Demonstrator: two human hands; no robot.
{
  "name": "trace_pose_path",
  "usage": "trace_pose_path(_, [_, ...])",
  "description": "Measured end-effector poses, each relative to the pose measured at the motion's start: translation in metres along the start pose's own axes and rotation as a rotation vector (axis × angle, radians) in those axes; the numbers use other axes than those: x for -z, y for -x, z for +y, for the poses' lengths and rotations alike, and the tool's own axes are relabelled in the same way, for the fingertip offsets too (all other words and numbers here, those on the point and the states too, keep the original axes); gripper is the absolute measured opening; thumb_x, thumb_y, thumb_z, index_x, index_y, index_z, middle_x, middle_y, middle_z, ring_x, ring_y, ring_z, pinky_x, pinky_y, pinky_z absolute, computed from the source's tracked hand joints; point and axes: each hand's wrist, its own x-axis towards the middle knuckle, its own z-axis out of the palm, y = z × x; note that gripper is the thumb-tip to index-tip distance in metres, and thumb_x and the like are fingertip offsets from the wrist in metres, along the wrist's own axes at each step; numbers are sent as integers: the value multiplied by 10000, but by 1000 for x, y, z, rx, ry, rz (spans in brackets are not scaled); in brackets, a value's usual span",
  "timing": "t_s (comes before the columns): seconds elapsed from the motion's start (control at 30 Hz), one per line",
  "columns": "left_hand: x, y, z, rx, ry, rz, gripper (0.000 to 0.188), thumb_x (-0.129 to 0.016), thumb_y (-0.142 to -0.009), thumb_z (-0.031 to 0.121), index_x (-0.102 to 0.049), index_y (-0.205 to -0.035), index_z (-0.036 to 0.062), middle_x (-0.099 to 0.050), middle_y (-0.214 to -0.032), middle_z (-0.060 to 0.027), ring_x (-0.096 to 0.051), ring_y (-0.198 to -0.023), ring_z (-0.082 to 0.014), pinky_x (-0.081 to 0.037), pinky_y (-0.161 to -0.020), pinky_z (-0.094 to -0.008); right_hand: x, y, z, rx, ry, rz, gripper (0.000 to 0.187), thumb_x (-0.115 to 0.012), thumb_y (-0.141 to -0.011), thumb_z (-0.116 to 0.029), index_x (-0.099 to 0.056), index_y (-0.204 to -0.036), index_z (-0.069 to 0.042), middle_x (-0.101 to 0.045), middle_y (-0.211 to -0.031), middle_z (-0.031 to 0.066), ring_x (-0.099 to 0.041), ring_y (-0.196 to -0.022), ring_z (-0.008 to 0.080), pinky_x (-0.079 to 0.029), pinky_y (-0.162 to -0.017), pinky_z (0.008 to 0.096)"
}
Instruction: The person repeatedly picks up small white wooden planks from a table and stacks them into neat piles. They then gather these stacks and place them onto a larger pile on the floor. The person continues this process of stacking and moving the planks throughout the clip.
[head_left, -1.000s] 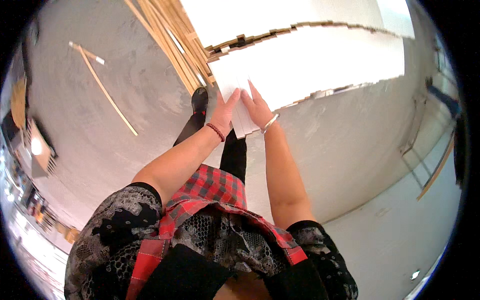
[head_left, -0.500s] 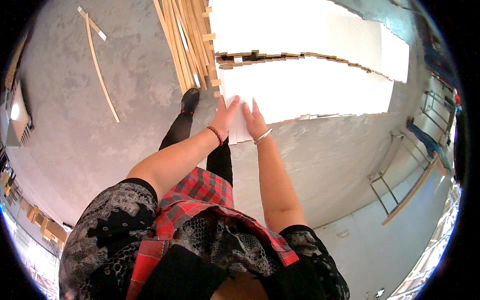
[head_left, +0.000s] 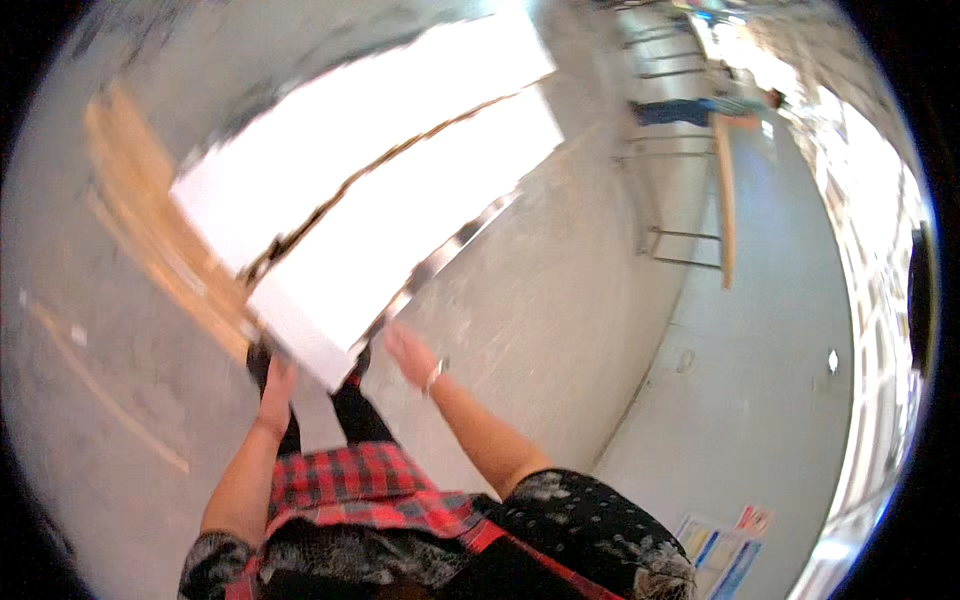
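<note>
Two side-by-side stacks of long white boards, the far stack (head_left: 350,110) and the near stack (head_left: 400,230), run away to the upper right with a dark, ragged gap between them. At the near stack's front edge is my left hand (head_left: 277,392), its fingers blurred; whether they grip the boards I cannot tell. My right hand (head_left: 408,355), a bracelet on its wrist, is close beside that stack's right side near the front corner. Its fingers look stretched out with nothing in them, though motion smears them. Whether they touch the boards is unclear.
A bundle of long wooden strips (head_left: 165,225) lies left of the stacks. A loose thin strip (head_left: 105,395) is on the grey floor farther left. At the right are metal frames (head_left: 685,250) with a wood-edged panel (head_left: 727,200) and a person (head_left: 680,110) beside them.
My view has swung to the right, so the stacks appear turned and lower left. My hands, close together on the white boards before, are now apart at the near stack's front edge and right side.
</note>
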Motion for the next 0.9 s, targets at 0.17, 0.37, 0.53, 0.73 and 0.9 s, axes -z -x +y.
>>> trace_pose_path(0.17, [75,59,0,172,-912,139,558,-624,-887,422,-525,-1191,-35,-572,-1181,-154,-520,-1086,-266,-400,-970,-370,-27,199,98,96,863,-543,487,-416,-931,-112,-369,-1414,-69,-480,-1364,188,-470,-1259,336,-382,-1058,404])
trace_pose_path(0.37, [108,134,48,18,-1234,220,505,-633,-859,448,-597,-961,-45,-650,-879,-98,-598,-786,-238,-475,-658,-401,-64,363,153,-410,217,-520,534,-415,-953,-189,-270,-1466,-160,-398,-1451,150,-440,-1284,340,-360,-1077,441])
trace_pose_path(0.53, [85,174,48,-63,-1365,404,442,-635,-857,405,-614,-907,-34,-640,-808,-107,-591,-720,-236,-468,-630,-393,-46,361,176,-511,-34,-184,491,-407,-958,-232,-323,-1433,-144,-429,-1422,155,-467,-1252,342,-381,-1053,446])
trace_pose_path(0.73, [53,197,-29,-103,-1411,328,500,-629,-854,439,-636,-1009,-36,-665,-862,-162,-631,-794,-293,-488,-715,-405,-8,405,223,-441,-181,75,459,-397,-964,-284,-387,-1394,-125,-466,-1388,160,-499,-1215,344,-405,-1024,451])
trace_pose_path(0.9, [-62,162,-98,-12,-1639,112,522,-606,-855,491,-667,-976,-13,-679,-890,-159,-643,-829,-269,-497,-728,-401,-21,522,311,-568,-178,134,452,-388,-969,-328,-439,-1362,-110,-497,-1359,165,-526,-1184,346,-425,-1000,456])
